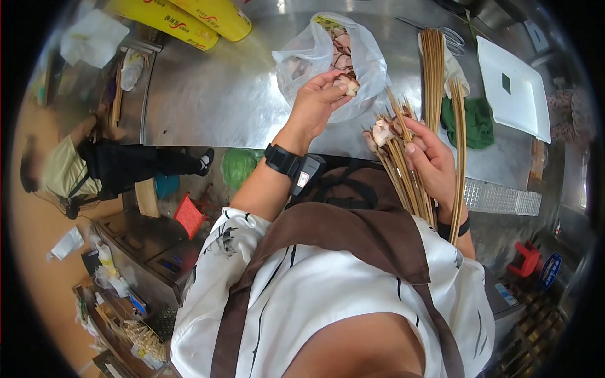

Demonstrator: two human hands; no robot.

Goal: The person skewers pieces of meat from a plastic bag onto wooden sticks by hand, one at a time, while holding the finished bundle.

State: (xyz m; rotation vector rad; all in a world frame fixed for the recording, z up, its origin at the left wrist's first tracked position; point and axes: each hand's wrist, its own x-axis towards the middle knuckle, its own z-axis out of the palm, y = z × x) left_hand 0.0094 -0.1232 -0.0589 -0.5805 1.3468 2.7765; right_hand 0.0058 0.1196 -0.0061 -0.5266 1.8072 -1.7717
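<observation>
My left hand point(313, 104) pinches a pale piece of meat point(348, 85) with a dark edge, at the near side of a clear plastic bag point(368, 47). Inside the bag lie more pink meat slices point(341, 45). My right hand point(432, 157) is closed round a bundle of bamboo skewers point(403, 173), held in front of my apron. Several of these skewers carry meat chunks point(382, 132) at their upper ends. One bare skewer tip sticks up between my right thumb and fingers, tilted toward the bag.
On the metal table point(220, 88) lie loose bamboo skewers point(432, 69), a green cloth point(469, 123), a white tray point(513, 88) and yellow rolls point(189, 22). More skewers point(458, 157) extend past the table edge beside my right arm. Another person point(82, 164) stands at the left.
</observation>
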